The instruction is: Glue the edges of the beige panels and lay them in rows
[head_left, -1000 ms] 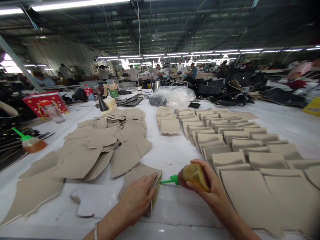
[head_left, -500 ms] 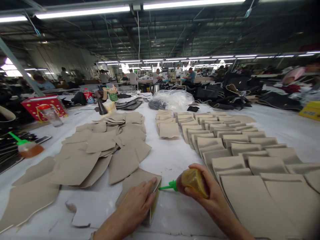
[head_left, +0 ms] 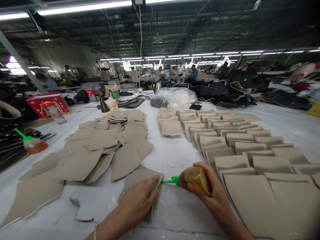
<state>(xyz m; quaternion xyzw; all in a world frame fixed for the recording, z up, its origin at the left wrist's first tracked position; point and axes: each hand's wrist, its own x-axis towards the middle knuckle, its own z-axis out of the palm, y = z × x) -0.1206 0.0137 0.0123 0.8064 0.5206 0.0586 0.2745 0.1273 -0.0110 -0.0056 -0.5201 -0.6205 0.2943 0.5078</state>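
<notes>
My left hand lies with fingers stretched out over a beige piece, pressing it down near its right edge. A yellowish strip shows along that edge, beside my fingertips. My right hand is wrapped round a squeeze bottle of amber liquid, tilted to the left. Its green nozzle points at the piece's edge, with the tip at or very near it. Left of my hands is a loose heap of beige pieces. Rows of overlapping beige pieces stand on the right.
A second green-tipped bottle lies at the left, near a red box and a clear cup. Clear plastic wrap and black bags are at the back. People work in the distance.
The whole view has shifted slightly, so the table's contents appear a little further right. My right hand still holds the bottle, whose nozzle tip appears slightly higher along the piece's edge.
</notes>
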